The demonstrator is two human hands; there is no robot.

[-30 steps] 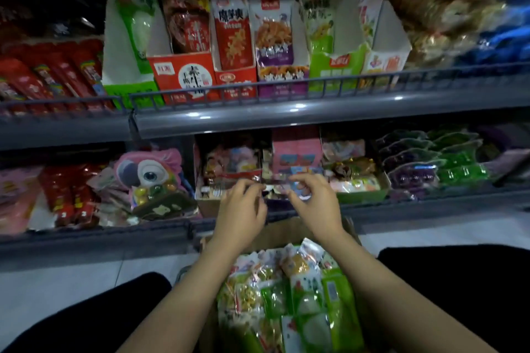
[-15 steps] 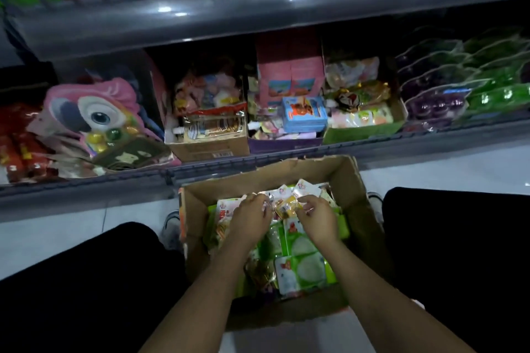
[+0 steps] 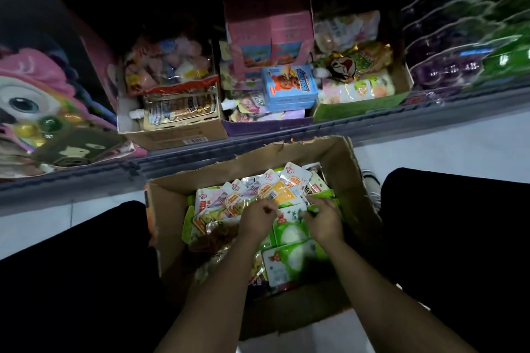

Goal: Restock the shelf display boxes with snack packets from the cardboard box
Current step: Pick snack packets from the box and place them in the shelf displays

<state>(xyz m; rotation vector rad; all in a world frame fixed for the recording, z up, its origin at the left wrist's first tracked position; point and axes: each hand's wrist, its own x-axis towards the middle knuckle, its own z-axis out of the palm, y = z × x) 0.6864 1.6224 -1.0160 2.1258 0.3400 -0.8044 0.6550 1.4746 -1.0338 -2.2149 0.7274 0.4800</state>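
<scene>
- Many snack packets [image 3: 275, 195], loose in cardboard box [image 3: 338, 163] on floor, below shelf display boxes [image 3: 172, 135].
- Handling, est.: light, thin foil/plastic, slick, crinkly; take by sealed edge, several fanned at once.
- Left hand [image 3: 258, 219] & right hand [image 3: 325, 221]: your fingers curled, pinching packets' lower edges.
- Obscured: fingertips, lower layers, print; dim, blurry.

I see a dim, murky picture. The snack packets [image 3: 275, 195] just beyond my hands catch the most light and show small glints on their foil. Above the hands the shelf [image 3: 258, 149] recess goes nearly black. Far to either side, edges bend and smear with wide-angle distortion and soft blur.
</scene>
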